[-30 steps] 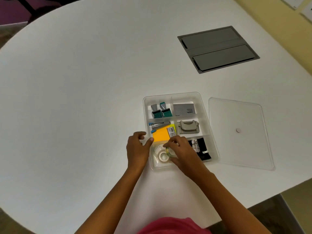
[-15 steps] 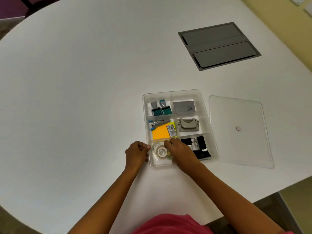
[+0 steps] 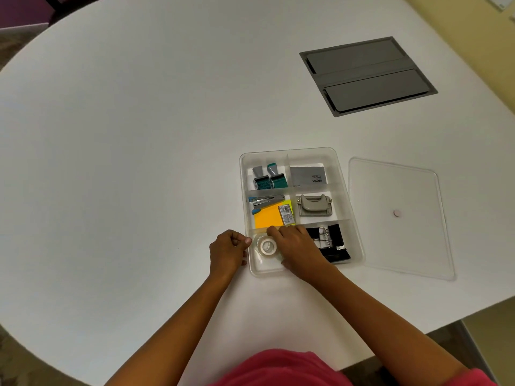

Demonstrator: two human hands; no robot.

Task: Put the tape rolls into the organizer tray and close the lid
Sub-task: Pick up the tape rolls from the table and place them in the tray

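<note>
Clear tape roll (image 3: 267, 246) x1 in tray (image 3: 289, 152), R hand (image 3: 299, 247) fingers on it, grip unclear; L hand (image 3: 228, 252) curled empty at tray's edge

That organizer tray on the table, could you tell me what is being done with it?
A person is filling the clear organizer tray. The right hand rests in the near-left compartment beside a clear tape roll lying there, while the left hand, curled, touches the tray's left wall. The lid lies flat on the table to the right, not yet on.

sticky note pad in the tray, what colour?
Orange sticky note pad, with a yellow edge showing at its right. Head view, the only one.
</note>
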